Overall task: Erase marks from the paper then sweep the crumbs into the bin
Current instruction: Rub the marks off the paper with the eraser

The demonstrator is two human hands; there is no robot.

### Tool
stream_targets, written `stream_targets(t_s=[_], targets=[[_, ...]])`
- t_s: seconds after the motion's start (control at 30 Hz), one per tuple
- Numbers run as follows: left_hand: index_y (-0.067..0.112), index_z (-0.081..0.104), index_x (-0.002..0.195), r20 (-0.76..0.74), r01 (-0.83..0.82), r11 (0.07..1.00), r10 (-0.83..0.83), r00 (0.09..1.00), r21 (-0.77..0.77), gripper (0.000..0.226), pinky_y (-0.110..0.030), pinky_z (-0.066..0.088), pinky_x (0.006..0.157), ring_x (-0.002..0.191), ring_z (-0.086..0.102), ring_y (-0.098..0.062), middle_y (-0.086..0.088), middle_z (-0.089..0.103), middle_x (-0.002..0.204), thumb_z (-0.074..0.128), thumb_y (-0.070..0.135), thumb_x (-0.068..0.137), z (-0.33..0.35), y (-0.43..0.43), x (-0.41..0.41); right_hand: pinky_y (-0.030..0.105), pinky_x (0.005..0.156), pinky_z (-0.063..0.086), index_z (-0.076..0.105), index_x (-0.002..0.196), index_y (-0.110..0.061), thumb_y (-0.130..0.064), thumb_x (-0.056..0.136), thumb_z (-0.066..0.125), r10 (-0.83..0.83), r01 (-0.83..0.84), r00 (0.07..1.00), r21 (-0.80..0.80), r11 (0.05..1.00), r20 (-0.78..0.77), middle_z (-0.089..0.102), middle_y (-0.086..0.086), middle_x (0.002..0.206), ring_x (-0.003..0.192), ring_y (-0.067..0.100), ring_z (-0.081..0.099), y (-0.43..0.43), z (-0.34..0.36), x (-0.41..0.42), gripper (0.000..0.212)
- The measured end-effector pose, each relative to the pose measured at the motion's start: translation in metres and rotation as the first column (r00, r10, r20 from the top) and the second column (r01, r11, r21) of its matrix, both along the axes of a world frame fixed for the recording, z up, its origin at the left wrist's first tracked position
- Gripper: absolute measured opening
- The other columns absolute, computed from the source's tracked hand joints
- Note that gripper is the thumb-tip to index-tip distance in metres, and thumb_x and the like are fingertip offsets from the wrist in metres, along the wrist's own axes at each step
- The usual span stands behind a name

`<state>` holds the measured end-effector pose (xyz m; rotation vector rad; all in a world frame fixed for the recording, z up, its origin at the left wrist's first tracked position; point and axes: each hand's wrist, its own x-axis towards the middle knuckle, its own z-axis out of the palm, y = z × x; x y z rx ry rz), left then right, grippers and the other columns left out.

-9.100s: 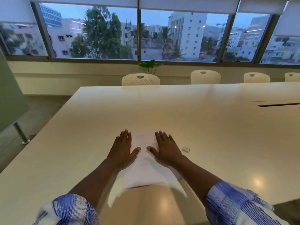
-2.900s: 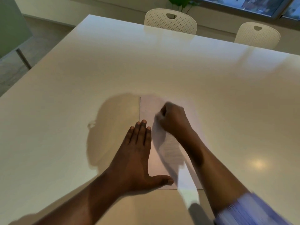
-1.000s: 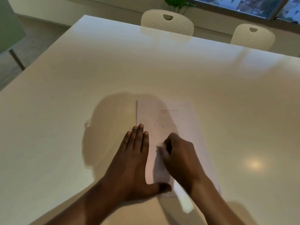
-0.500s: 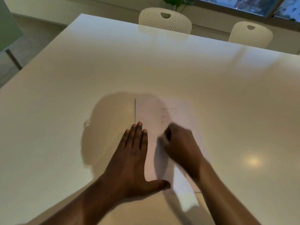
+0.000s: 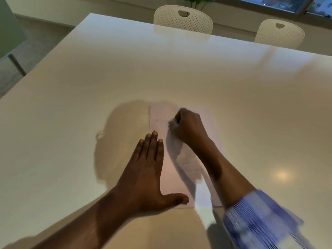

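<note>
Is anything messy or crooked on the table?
Nothing stands out. The paper lies flat on the table, held down by the left hand. The right hand is closed near the sheet's far end, blurred. I can't make out any crumbs, spills or tears.

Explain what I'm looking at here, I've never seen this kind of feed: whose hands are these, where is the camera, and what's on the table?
There is no machine: a person works with bare hands, and the one camera sits on their head, looking forward and down. The left hand lies flat, pressing down the left side of a sheet of paper on a large pale table. The right hand is curled in a fist over the paper's far end; it is blurred, and whatever it pinches is too smeared to identify, though an eraser would fit the task. Two white chairs stand beyond the table. No bin is in view.
</note>
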<state>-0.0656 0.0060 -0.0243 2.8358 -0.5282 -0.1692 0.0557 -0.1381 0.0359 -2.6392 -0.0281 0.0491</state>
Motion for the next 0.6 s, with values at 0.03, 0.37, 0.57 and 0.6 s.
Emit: stream_targets(t_s=[0.03,0.37,0.57,0.6], targets=[[0.011,-0.036,0.150,0.009,0.002,1.000,-0.002,1.000,0.007,0.145,-0.046,-0.008,0.128,0.148,-0.040,-0.024,-0.011,-0.047,0.157,0.009,0.110,0.054,0.000,0.000,0.001,0.025,0.072,0.054,0.061,0.104,-0.014,-0.028,0.098,0.061,0.041,-0.041,0.999,0.007,0.999,-0.002,0.067,0.003,0.096,0.083,0.016,0.066,-0.009,-0.002,-0.027,0.016],[0.018,-0.029,0.155,0.043,0.045,0.999,-0.046,0.998,0.013,0.146,-0.048,-0.007,0.128,0.151,-0.033,-0.030,-0.017,-0.038,0.161,0.013,0.111,0.051,0.000,0.002,0.004,0.009,0.058,0.035,0.053,0.098,-0.026,-0.033,0.098,0.059,0.080,-0.081,0.996,0.013,0.997,0.036,0.052,-0.016,0.079,0.068,-0.004,0.050,-0.015,-0.010,-0.114,0.009],[0.016,-0.028,0.156,0.040,0.028,0.999,-0.029,0.999,0.032,0.149,-0.048,-0.006,0.128,0.150,-0.035,-0.029,-0.017,-0.038,0.161,0.012,0.113,0.049,0.002,0.000,0.003,0.011,0.062,0.038,0.058,0.100,-0.022,-0.028,0.098,0.061,0.079,-0.081,0.996,0.039,0.996,0.051,0.057,-0.012,0.081,0.070,0.003,0.055,-0.016,-0.005,-0.094,0.007],[0.016,-0.029,0.155,0.039,0.024,0.999,-0.025,0.999,0.042,0.149,-0.048,-0.007,0.128,0.150,-0.034,-0.030,-0.018,-0.038,0.160,0.009,0.112,0.048,0.002,0.000,0.004,0.011,0.058,0.036,0.055,0.093,-0.030,-0.031,0.097,0.062,0.108,-0.109,0.994,0.023,0.994,0.030,0.055,-0.016,0.076,0.066,-0.001,0.053,-0.024,-0.005,-0.112,0.008]])
